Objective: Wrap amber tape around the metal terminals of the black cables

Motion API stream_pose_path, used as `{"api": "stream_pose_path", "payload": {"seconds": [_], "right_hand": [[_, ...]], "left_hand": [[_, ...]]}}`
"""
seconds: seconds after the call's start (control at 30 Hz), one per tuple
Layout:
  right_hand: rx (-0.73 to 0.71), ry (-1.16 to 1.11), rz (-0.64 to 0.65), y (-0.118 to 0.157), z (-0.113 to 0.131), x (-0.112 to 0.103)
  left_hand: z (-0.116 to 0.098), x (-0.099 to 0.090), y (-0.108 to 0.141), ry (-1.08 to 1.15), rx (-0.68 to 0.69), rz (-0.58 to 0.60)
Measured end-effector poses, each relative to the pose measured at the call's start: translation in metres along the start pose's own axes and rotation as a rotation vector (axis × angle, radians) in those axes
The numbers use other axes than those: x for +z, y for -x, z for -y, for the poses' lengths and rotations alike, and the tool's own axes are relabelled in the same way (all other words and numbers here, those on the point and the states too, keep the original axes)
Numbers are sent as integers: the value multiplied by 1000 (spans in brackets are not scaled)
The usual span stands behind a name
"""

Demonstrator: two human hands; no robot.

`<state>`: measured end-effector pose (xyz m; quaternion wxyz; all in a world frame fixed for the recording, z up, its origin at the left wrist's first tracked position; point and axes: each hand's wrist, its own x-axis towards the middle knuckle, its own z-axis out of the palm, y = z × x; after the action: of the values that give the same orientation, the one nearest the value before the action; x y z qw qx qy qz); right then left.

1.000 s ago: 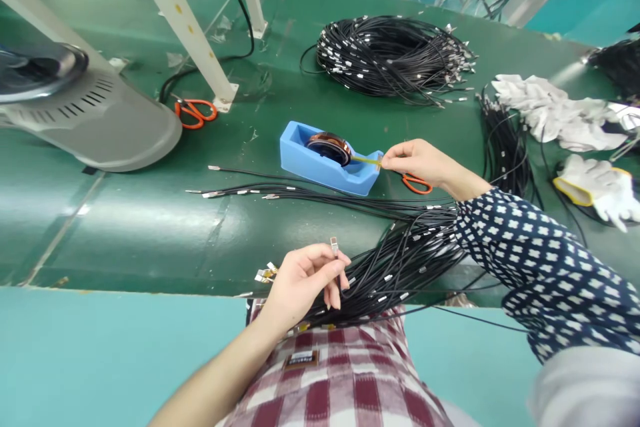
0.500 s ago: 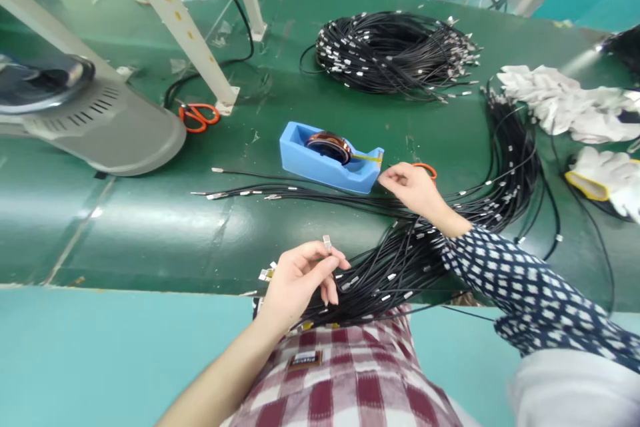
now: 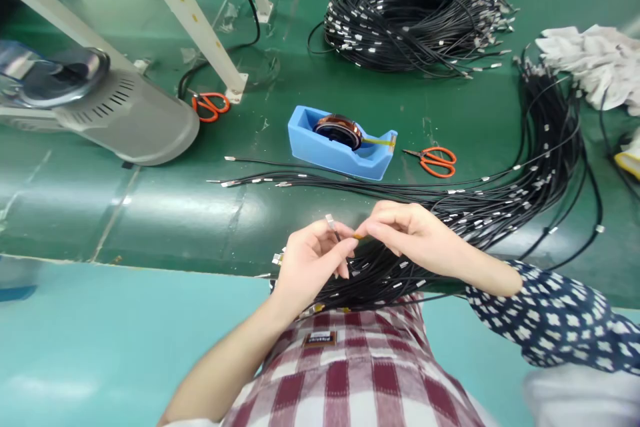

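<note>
Between the fingers of my left hand (image 3: 313, 263) is a black cable, its metal plug (image 3: 331, 221) poking up above them. My right hand (image 3: 413, 233) pinches a small strip of amber tape (image 3: 358, 236), which meets the left fingertips at the cable. Both hands are closed and nearly touch each other. Under them a thick bundle of black cables (image 3: 385, 273) with white tags spreads over the table's front edge and the lap. Behind the hands stands a blue tape dispenser (image 3: 340, 160) holding a roll of amber tape (image 3: 338, 130).
Orange-handled scissors (image 3: 438, 161) lie right of the dispenser, and another orange pair (image 3: 212, 107) lies by the white post (image 3: 200, 23). A coiled cable bundle (image 3: 410, 23) sits at the back. White gloves (image 3: 590, 63) rest at right, a grey machine (image 3: 135, 120) at left.
My right hand has come from the dispenser's cutting edge down and left to my left hand, bringing a strip of tape. The view has shifted slightly, and the scissors beside the dispenser are uncovered.
</note>
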<state>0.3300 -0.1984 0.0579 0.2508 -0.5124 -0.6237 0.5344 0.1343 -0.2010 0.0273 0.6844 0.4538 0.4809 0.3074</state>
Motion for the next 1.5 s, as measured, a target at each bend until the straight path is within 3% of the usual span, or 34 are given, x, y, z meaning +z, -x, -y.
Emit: {"api": "stream_pose_path", "payload": {"seconds": [0.33, 0.7, 0.97, 1.5], "right_hand": [[-59, 196, -25, 7, -1, 7], [-24, 139, -31, 8, -5, 7], [-79, 186, -46, 11, -2, 9], [-84, 91, -75, 9, -10, 8]], "left_hand": [[3, 6, 9, -147, 106, -58], [6, 8, 11, -117, 102, -109], [11, 8, 12, -238, 208, -125], [3, 7, 9, -113, 93, -119]]}}
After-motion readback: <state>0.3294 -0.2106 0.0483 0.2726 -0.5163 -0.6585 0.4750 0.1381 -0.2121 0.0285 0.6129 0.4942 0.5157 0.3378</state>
